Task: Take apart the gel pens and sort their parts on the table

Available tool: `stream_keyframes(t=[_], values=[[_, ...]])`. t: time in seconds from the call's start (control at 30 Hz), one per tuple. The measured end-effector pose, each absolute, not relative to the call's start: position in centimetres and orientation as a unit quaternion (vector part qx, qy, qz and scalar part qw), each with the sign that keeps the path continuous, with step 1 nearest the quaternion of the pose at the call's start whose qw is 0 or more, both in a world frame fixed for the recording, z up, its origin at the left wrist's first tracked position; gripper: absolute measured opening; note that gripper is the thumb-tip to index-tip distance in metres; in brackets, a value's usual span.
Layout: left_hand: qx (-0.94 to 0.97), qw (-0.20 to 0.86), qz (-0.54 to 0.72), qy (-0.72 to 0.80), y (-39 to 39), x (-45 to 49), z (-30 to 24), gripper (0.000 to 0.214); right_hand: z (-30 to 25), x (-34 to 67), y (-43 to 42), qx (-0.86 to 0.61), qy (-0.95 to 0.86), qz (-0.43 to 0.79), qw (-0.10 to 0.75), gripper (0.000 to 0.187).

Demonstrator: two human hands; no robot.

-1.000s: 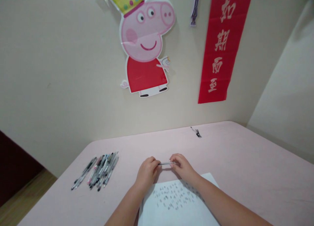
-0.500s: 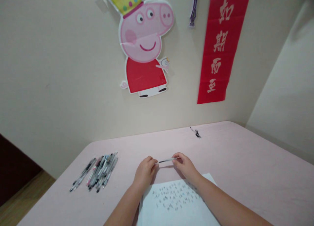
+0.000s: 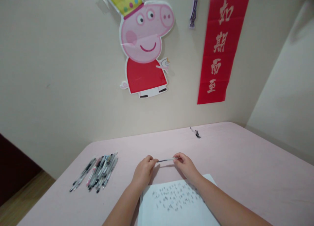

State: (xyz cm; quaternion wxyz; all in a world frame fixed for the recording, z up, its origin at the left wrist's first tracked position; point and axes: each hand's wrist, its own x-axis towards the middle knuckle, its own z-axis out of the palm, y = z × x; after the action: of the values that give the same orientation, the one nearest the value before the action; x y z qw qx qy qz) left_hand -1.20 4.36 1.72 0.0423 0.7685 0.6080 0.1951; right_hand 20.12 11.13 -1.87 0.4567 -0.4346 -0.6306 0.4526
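Observation:
A slim pen (image 3: 166, 160), dark toward its left end and pale toward its right, is stretched nearly level between my two hands above the table. My left hand (image 3: 144, 172) pinches the dark end between thumb and fingers. The pale end is in the closed fingertips of my right hand (image 3: 185, 166). Both ends are partly hidden by fingers. Just below my hands lies white paper (image 3: 179, 216) covered in small dark handwriting, and my right forearm crosses its right side.
Several pens (image 3: 103, 170) lie in a bunch on the left of the pink-covered table (image 3: 257, 173), with a few more pens (image 3: 82, 175) beside them. Small black and clear pieces (image 3: 197, 133) lie near the back edge. Behind rises the wall with a pig cutout (image 3: 147, 49) and red banner (image 3: 220, 49).
My left fingertips have risen slightly, so the pen lies a little more level. My right hand has shifted very slightly to the right. The other things have stayed in place.

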Motion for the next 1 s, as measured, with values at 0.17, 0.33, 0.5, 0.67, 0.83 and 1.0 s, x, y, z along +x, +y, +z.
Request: stream_keyframes(t=[0.17, 0.33, 0.5, 0.67, 0.83, 1.0], values=[[0.756, 0.032, 0.17, 0.632, 4.5, -1.9, 1.9, 0.039, -2.3, 20.3, 11.7, -0.456, -0.629, 0.428, 0.462, 0.018], [0.742, 0.013, 0.122, 0.659, 4.5, -2.3, 2.2, 0.042, -2.5, 20.4, 11.8, -0.477, -0.644, 0.381, 0.46, 0.013], [0.737, 0.008, 0.09, 0.67, 4.4, -2.3, 2.5, 0.04, -2.6, 20.5, 12.1, -0.496, -0.658, 0.337, 0.455, 0.009], [0.737, -0.015, 0.076, 0.672, 4.5, -2.3, 2.7, 0.035, -2.5, 20.6, 12.1, -0.497, -0.654, 0.333, 0.463, 0.013], [0.746, -0.031, 0.071, 0.661, 4.4, -2.1, 3.1, 0.032, -2.1, 20.3, 11.6, -0.462, -0.693, 0.307, 0.461, 0.013], [0.758, -0.044, 0.072, 0.647, 4.2, -1.9, 3.4, 0.034, -2.3, 20.2, 11.6, -0.479, -0.695, 0.287, 0.453, 0.011]])
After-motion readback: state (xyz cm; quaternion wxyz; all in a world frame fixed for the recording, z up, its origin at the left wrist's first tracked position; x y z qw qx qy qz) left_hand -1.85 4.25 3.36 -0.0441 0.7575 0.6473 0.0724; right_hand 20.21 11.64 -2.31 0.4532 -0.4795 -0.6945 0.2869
